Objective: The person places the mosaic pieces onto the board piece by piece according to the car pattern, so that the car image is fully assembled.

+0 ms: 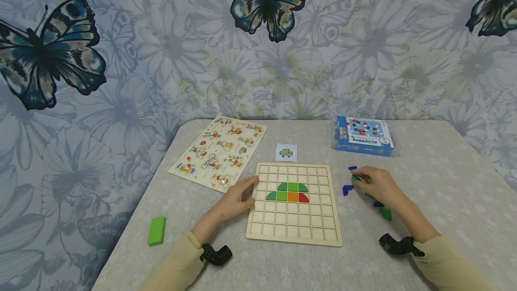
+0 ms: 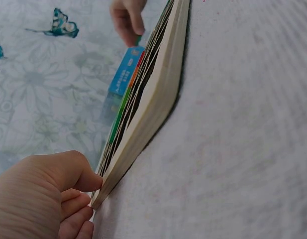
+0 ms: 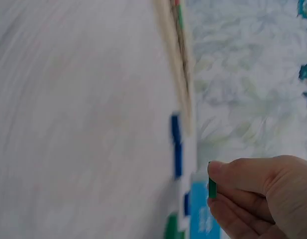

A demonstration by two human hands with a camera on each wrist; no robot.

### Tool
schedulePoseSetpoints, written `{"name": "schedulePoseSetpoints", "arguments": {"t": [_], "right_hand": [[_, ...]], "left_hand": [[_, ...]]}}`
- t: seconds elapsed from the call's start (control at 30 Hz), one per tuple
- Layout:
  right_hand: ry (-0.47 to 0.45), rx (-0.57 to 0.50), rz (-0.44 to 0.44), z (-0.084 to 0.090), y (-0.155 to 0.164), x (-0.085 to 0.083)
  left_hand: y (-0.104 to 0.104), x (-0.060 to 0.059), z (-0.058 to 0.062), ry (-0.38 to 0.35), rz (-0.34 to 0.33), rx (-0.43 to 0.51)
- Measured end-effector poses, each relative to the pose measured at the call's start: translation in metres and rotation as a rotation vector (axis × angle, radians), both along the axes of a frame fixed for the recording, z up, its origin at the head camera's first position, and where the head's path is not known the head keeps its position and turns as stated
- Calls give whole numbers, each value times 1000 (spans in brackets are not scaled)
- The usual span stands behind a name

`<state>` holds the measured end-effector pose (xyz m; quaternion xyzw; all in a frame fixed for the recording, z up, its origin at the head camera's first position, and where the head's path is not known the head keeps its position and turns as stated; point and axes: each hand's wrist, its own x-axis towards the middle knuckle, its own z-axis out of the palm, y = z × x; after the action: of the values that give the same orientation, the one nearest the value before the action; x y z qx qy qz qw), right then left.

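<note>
A wooden grid board (image 1: 294,228) lies in the middle of the table, with green, orange and red pieces (image 1: 287,192) set in its upper rows. My left hand (image 1: 235,201) holds the board's left edge (image 2: 143,129), thumb on top and fingers (image 2: 76,206) against the side. To the right of the board my right hand (image 1: 377,185) pinches a small green piece (image 3: 212,187) between thumb and fingers. Loose blue pieces (image 1: 347,189) and green pieces (image 1: 386,213) lie around that hand. A small pattern card (image 1: 286,152) sits just behind the board.
A wooden picture puzzle (image 1: 218,152) lies at the back left. A blue game box (image 1: 363,135) stands at the back right. One green block (image 1: 156,230) rests near the table's left front edge. A butterfly-patterned wall rises behind the table.
</note>
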<state>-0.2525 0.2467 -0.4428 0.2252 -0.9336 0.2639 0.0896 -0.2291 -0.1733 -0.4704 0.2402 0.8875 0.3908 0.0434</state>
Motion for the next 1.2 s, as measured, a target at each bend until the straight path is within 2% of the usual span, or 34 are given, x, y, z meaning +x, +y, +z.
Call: {"name": "schedulePoseSetpoints", "arguments": {"t": [0.17,0.27,0.43,0.7,1.2], "right_hand": [[19,-74,71,18,-27,11],[9,-95,112,21,-46,17],[-37,-104,169,14,-71,24],[-119,-108,178,-3,-94,28],[-40,1,193,-9,-98,30]], "left_hand": [[1,0,0,2,-3,9],[1,0,0,-1,-8,9],[0,0,0,-1,-5,5],[0,0,0,-2,-1,-9],[-1,0,-2,0,-13,-3]]}}
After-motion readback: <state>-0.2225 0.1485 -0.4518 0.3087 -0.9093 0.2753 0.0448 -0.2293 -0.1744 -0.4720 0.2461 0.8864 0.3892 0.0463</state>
